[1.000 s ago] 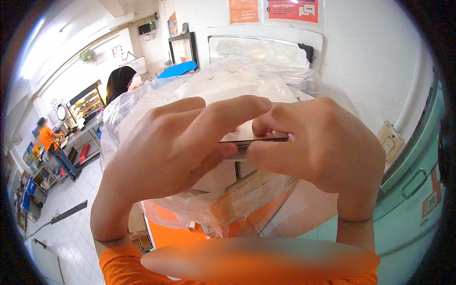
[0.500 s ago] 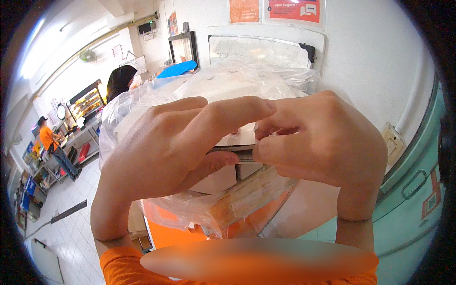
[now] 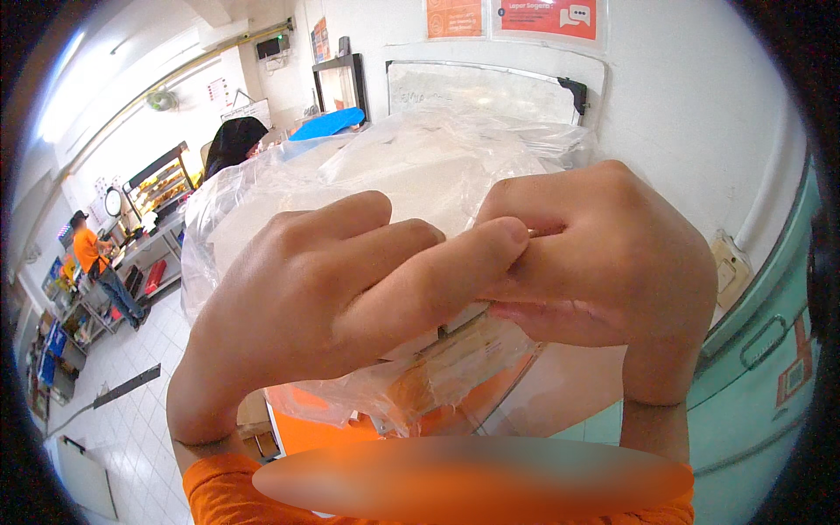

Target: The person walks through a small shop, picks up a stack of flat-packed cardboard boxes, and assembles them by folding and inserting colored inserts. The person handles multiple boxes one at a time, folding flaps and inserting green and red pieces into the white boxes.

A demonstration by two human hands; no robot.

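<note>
My left hand [image 3: 324,280] and my right hand [image 3: 604,254] meet over a heap of clear plastic wrapping [image 3: 254,188]. The left fingers are bent, and the index finger reaches across onto the right hand. My right fingers are curled inward, with the thumb below. Between them is a pale cardboard piece, almost wholly hidden by the hands now; an earlier view shows its grey edge between my fingers. Under the hands a sliver of white carton [image 3: 411,352] shows inside the plastic.
Beneath the plastic is an orange surface [image 3: 319,424]. A whiteboard [image 3: 481,92] leans on the wall behind; a blue flat thing [image 3: 328,125] lies beside it. A teal door [image 3: 761,376] stands right. A person in black headwear [image 3: 234,144] and one in orange [image 3: 89,249] are at left.
My left index finger has come down and across onto the right hand, and the right fingers have turned inward. The cardboard edge seen before is now covered.
</note>
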